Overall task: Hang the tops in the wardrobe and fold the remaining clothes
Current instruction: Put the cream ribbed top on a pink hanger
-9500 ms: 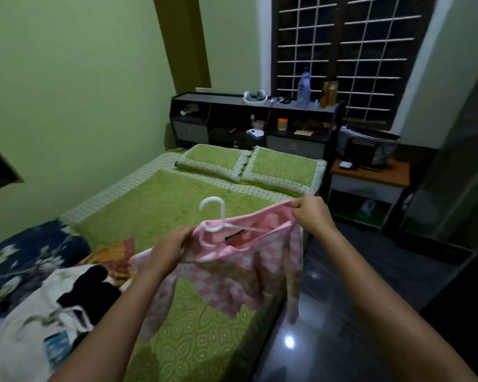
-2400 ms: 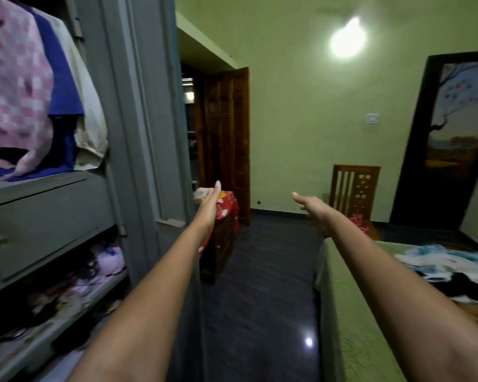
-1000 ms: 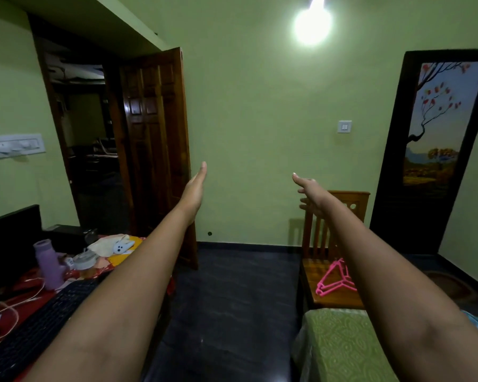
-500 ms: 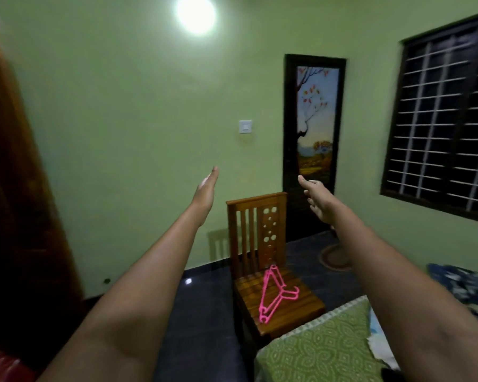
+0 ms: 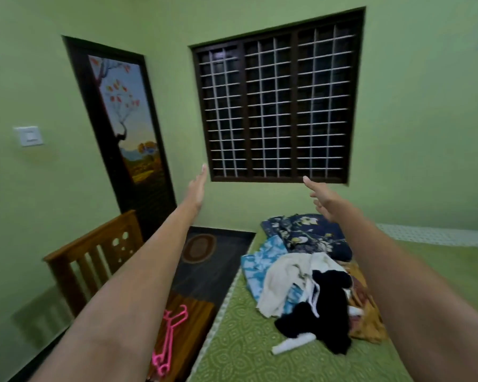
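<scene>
Arms stretch forward at chest height across a green-walled bedroom, both hands free of any load. The left hand point(image 5: 197, 186) is held edge-on with its fingers straight and together, gripping nothing; the right hand point(image 5: 321, 196) is spread loosely, fingers relaxed and slightly parted, likewise holding nothing. Below and between the arms, a heap of clothes point(image 5: 307, 285) lies on the bed point(image 5: 246, 348), whose cover is green with a pale woven pattern. The heap takes in a dark blue floral piece point(image 5: 309, 235) nearest the wall, a blue-and-white printed garment point(image 5: 262, 260), a cream top point(image 5: 282, 279), a black garment point(image 5: 329, 307) draped over the middle, and an orange-yellow patterned cloth point(image 5: 367, 318) at the right edge beside the right forearm. Neither hand touches the clothes. Left of the bed, just beside its edge, stands a wooden chair point(image 5: 94, 257) with pink hangers point(image 5: 170, 337) lying on its seat, partly hidden by the left forearm. On the far wall are a barred window point(image 5: 276, 106), a tall framed tree painting point(image 5: 122, 119) and a light switch point(image 5: 29, 135). A small round mat point(image 5: 199, 248) lies on the dark floor.
</scene>
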Tool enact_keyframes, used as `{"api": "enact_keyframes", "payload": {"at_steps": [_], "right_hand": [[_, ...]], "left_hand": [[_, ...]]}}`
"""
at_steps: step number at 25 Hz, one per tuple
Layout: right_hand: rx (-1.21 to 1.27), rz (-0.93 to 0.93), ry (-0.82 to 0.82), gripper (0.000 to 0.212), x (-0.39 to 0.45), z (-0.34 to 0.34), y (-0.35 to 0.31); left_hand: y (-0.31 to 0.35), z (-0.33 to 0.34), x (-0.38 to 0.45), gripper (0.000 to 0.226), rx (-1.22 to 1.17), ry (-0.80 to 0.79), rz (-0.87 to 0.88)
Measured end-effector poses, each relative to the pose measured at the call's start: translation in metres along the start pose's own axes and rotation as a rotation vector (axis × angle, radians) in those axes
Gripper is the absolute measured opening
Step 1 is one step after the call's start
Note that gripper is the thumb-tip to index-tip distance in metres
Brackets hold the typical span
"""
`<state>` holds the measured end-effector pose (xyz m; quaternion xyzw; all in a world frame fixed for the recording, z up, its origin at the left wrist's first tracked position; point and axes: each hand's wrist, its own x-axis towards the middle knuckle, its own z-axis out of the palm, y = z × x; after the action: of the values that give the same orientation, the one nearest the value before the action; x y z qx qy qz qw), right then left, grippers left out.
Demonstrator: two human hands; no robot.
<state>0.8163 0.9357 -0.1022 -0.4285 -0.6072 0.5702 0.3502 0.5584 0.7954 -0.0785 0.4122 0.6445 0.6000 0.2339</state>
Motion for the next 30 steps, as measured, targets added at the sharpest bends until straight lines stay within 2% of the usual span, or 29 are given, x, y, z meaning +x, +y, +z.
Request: {"api": "enact_keyframes", "payload": {"at_steps": [4, 6, 13, 18, 22, 25, 28, 30], "right_hand": [[-0.017, 0.057, 0.155, 0.075, -0.004, -0.061, 0.018], [-0.023, 0.086, 0.215, 0.073, 0.005, -0.079, 0.028], [-0.074, 0.227, 0.165, 0.069, 0.096, -0.1, 0.089], [-0.038, 0.311, 0.17, 0.066, 0.201, -0.103, 0.138], [-0.057, 0.511, 0.082, 0.064, 0.267, -0.08, 0.218], [-0.097, 0.674, 0.053, 0.057, 0.304, -0.052, 0.301], [-0.126, 0.777, 0.042, 0.037, 0.342, -0.014, 0.391], [-0.135, 0.803, 0.039, 0.013, 0.37, 0.009, 0.443]], "left_hand": [[-0.014, 0.066, 0.034, 0.069, -0.062, -0.216, -0.003], [-0.029, 0.091, 0.05, 0.075, -0.047, -0.272, -0.024], [-0.111, 0.153, 0.139, 0.094, 0.038, -0.3, -0.131], [-0.17, 0.201, 0.217, 0.078, 0.12, -0.223, -0.284], [-0.269, 0.233, 0.241, 0.059, 0.172, -0.263, -0.446], [-0.376, 0.247, 0.242, 0.043, 0.293, -0.313, -0.571], [-0.486, 0.26, 0.235, 0.053, 0.428, -0.393, -0.62], [-0.537, 0.268, 0.232, 0.056, 0.508, -0.44, -0.662]]}}
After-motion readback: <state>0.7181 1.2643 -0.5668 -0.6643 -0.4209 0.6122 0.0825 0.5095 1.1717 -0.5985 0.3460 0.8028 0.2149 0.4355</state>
